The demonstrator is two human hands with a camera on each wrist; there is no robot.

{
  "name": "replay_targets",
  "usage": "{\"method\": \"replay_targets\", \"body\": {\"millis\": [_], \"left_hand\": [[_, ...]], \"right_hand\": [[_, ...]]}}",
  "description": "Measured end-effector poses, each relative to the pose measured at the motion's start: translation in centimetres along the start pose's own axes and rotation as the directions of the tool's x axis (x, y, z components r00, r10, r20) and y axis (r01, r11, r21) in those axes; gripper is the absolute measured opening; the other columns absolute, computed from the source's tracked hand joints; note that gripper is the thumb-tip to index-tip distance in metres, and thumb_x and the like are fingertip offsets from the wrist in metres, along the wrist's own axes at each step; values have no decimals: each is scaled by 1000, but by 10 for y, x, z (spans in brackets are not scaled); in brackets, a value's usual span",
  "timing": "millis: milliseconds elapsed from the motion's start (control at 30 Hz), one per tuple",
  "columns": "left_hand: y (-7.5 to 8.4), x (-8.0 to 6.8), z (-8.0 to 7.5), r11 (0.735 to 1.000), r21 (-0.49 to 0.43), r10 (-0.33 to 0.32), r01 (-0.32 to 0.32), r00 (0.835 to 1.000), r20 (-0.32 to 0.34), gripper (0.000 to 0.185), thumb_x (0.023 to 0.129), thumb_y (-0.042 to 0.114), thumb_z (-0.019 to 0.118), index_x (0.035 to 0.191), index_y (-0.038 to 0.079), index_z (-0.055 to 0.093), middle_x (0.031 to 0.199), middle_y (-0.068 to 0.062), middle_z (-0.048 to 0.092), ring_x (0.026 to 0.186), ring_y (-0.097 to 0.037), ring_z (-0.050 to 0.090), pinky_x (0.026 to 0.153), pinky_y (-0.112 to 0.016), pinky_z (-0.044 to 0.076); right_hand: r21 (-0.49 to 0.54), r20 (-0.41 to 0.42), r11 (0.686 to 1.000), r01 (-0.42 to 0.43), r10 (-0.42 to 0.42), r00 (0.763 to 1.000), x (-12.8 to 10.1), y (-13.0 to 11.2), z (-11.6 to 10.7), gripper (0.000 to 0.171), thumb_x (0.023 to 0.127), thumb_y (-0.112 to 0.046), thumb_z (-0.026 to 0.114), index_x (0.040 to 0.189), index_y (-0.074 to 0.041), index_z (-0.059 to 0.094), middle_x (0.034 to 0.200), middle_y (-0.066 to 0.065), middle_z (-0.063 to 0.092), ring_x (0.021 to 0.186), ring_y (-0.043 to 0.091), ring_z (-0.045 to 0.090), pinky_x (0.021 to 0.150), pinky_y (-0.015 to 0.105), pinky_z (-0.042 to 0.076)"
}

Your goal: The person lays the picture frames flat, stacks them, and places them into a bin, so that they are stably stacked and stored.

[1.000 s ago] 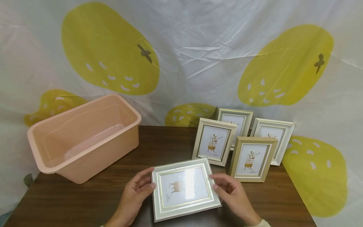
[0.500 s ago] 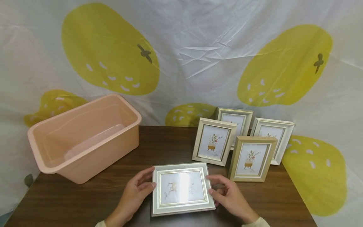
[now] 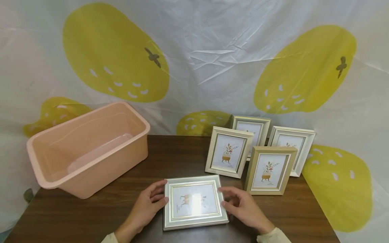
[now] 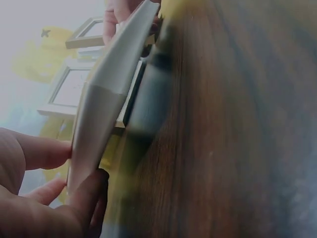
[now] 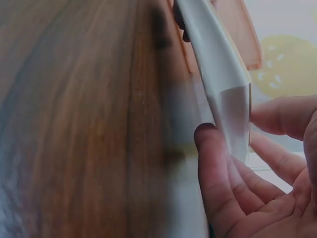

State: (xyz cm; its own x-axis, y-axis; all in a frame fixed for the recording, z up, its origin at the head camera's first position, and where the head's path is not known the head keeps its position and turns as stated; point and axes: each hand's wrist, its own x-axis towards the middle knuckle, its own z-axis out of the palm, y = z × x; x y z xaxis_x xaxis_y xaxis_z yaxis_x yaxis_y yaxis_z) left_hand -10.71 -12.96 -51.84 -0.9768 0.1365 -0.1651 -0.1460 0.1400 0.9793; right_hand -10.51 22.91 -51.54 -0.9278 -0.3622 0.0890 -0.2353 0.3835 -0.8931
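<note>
Bench (image 3: 100, 209) surface is carrying everything here, dark wood running from the near edge to the draped backdrop. Sitting at the far left is the pink tub (image 3: 88, 148), open and holding nothing visible. Standing at the far right are four upright frames (image 3: 258, 155), clustered close together and facing the camera.

Lying near the front centre is the white frame (image 3: 194, 201), picture side up. Compared with a second ago, it is sitting squarer to the bench edge and lower: its tilted, lifted right side has been coming down, and it now looks flat or very nearly flat on the wood. The wrist views suggest an edge may still be slightly raised, though blur makes that hard to judge.

Gripping its left edge is the left hand (image 3: 146, 209), fingers on the rim and thumb tucked beneath. Holding the right edge is the right hand (image 3: 244, 209), fingers curled round the rim likewise. Both hands have drawn slightly nearer to the person since the earlier picture.
</note>
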Motion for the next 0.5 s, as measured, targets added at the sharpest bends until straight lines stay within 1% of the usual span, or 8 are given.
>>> {"method": "replay_targets", "body": {"millis": [67,300,500], "left_hand": [[0,1,0,1000,23,-3,3,1000,-9,55,95,5,77,147,15,61,142,-19,66,118,-30,68,89,-32,61],[-3,7,-2,996,87,-20,19,1000,6,56,93,4,78,145,16,61,141,-19,67,114,-28,69,89,-38,62],[-3,12,-6,991,132,9,-12,1000,27,57,92,5,80,144,16,61,138,-19,69,110,-27,71,87,-36,62]], "right_hand": [[-20,6,1000,4,-4,1000,1,1,1,41,96,-8,75,136,-6,67,108,19,77,72,7,70,59,29,59],[2,32,1000,2,-2,999,0,3,2,44,95,-9,78,136,-4,66,112,22,76,71,9,71,58,29,60],[-36,12,999,18,-18,1000,4,6,2,44,91,-10,82,133,-5,69,107,16,78,76,7,72,63,27,60]]}}
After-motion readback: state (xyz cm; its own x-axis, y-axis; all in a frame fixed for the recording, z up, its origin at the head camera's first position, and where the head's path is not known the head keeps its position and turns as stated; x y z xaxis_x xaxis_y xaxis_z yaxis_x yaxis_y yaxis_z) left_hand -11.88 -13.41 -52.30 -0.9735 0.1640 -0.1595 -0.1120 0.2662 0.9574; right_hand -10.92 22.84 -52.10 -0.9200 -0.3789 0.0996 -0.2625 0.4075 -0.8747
